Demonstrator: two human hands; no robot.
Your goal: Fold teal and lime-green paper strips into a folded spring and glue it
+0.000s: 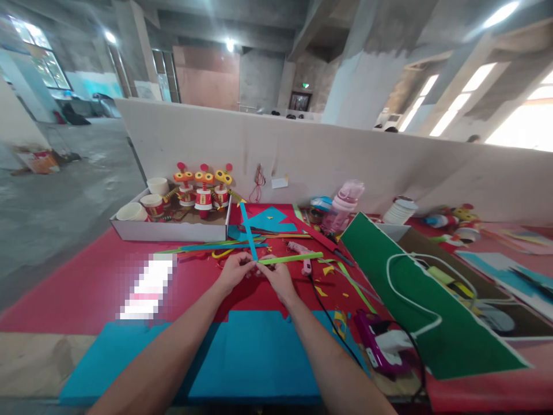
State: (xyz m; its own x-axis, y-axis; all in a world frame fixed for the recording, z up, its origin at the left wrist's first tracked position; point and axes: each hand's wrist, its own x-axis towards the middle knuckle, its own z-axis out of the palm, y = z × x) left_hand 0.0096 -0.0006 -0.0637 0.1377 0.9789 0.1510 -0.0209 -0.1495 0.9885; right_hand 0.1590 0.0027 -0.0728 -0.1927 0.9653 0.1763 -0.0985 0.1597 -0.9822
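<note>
Both hands meet over the red table covering, fingertips nearly touching. My left hand (236, 270) is closed on the lower end of a blue paper strip (249, 233), which points up and away. With closed fingers, my right hand (276, 275) pinches the near end of a green paper strip (296, 259) that stretches to the right. The two strips meet at an angle between the fingertips. Just beyond the right hand lies a pink glue gun (303, 253) with a black cord. Several loose paper strips (216, 248) lie past the left hand.
A white box (173, 231) at the back left holds cups and paper figures. A pink bottle (343, 207), green board (423, 300) and purple power strip (378, 343) are on the right. Blue sheets (259, 357) lie along the near edge.
</note>
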